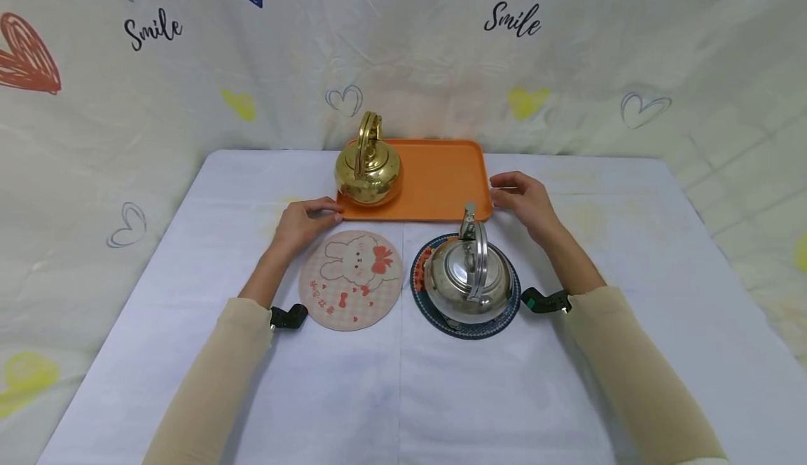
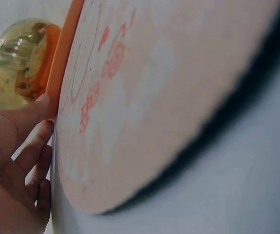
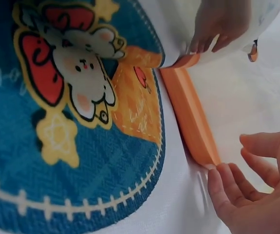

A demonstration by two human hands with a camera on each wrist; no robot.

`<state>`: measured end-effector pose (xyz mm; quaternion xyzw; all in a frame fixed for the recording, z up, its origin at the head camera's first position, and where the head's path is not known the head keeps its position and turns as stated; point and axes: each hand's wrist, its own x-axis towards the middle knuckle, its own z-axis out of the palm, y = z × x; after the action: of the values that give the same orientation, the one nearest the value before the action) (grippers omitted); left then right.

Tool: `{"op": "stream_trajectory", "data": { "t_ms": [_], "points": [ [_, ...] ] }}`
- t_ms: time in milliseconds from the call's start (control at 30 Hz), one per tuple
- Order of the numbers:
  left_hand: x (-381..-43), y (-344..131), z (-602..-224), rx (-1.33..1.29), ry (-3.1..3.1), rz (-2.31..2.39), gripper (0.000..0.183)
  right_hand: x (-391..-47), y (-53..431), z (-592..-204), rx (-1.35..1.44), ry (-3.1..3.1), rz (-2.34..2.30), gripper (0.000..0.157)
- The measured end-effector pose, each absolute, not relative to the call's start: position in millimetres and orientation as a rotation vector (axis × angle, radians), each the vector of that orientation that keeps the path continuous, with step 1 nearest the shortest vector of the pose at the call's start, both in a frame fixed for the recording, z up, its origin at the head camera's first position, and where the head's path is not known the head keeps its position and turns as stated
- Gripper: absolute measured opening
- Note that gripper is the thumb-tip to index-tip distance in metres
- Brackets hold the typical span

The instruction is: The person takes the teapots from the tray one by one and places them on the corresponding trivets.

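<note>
An orange tray (image 1: 441,178) lies flat at the back of the table, with a shiny gold kettle (image 1: 368,174) standing on its left end. My left hand (image 1: 305,223) is at the tray's front left corner; in the left wrist view its thumb touches the rim and the fingers lie alongside, fairly straight. My right hand (image 1: 523,199) is at the tray's right edge. In the right wrist view, fingertips (image 3: 220,170) meet the tray corner while the thumb stands apart, fingers loosely bent. A silver kettle (image 1: 469,279) stands nearer me on a blue patterned round mat (image 1: 419,290).
Left of the silver kettle lies a pink round mat (image 1: 353,283) with a rabbit print, just in front of the tray. A white cloth (image 1: 492,395) covers the table. Behind the tray hangs a printed curtain (image 1: 435,45).
</note>
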<state>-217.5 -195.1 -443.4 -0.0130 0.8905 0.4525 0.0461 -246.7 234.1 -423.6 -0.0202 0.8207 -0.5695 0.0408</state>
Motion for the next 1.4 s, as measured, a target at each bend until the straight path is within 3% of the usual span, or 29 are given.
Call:
{"op": "stream_trajectory", "data": {
  "t_ms": [1100,1400],
  "points": [
    [-216.8,-199.2,-438.2,0.052,2.722,1.247,0.034,-259.6,238.3,-441.6,-0.138,2.620,-1.496,0.043],
    [-209.3,-180.2,-425.0,0.053,2.866,1.681,0.028,-258.4,237.7,-440.9,-0.154,2.627,-1.474,0.043]
  ]
}}
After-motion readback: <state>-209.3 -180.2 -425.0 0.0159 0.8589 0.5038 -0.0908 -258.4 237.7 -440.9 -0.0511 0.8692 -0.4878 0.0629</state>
